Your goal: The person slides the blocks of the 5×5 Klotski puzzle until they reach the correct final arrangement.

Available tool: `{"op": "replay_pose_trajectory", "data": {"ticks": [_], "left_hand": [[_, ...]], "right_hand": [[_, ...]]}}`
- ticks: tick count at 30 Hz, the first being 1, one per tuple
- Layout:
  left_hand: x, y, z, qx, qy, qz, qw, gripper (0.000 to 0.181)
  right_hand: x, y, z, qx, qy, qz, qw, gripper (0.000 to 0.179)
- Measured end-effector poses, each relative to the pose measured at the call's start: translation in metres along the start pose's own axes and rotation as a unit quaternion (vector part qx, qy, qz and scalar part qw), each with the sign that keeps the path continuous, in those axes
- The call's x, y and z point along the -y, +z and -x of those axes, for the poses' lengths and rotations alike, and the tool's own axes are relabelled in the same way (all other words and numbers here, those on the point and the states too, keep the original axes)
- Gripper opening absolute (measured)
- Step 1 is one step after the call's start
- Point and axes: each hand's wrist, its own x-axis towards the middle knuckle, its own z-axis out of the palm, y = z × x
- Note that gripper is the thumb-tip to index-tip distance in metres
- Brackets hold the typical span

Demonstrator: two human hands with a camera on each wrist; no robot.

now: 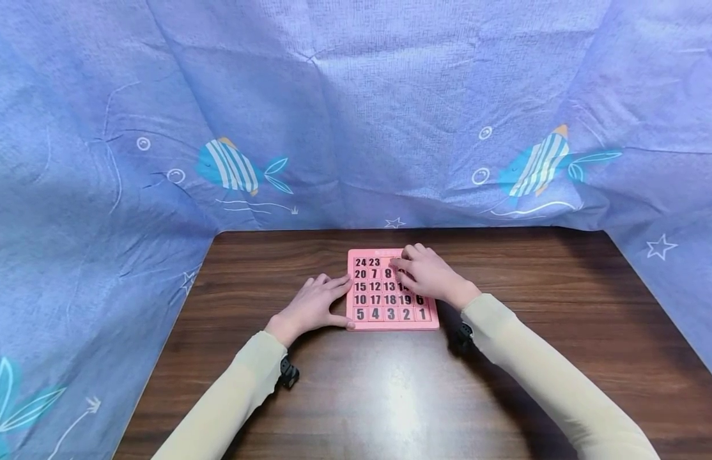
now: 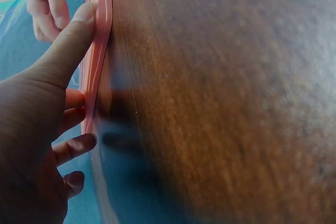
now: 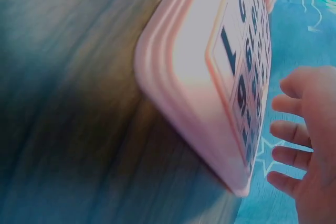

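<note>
Brown worktop (image 1: 563,319), pink number puzzle (image 1: 389,294) near its far edge. Probably light, stiff (maybe slick), so hold it edgewise: left hand (image 1: 312,303) spread against one side, right hand (image 1: 431,275) loosely bent overtop.

Before me I have a worktop (image 1: 247,275) of dark brown, streaky wood grain, its surface catching a bright sheen on the side nearer to me. Directly on it, towards the far edge, I see a pink number puzzle (image 1: 390,326) lying flat, its numbered tiles (image 1: 389,287) facing up in rows.
</note>
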Motion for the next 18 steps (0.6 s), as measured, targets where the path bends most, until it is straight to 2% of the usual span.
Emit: {"op": "replay_pose_trajectory", "data": {"ticks": [10,18], "left_hand": [[0.0,0.001,0.001,-0.002,-0.002,0.0,1.0,0.092],[0.001,0.002,0.0,0.001,-0.005,0.0,1.0,0.093]], "right_hand": [[0.016,0.007,-0.015,0.041,0.016,0.016,0.9989,0.039],[0.012,0.003,-0.01,0.056,0.032,0.031,0.9975,0.04]]}}
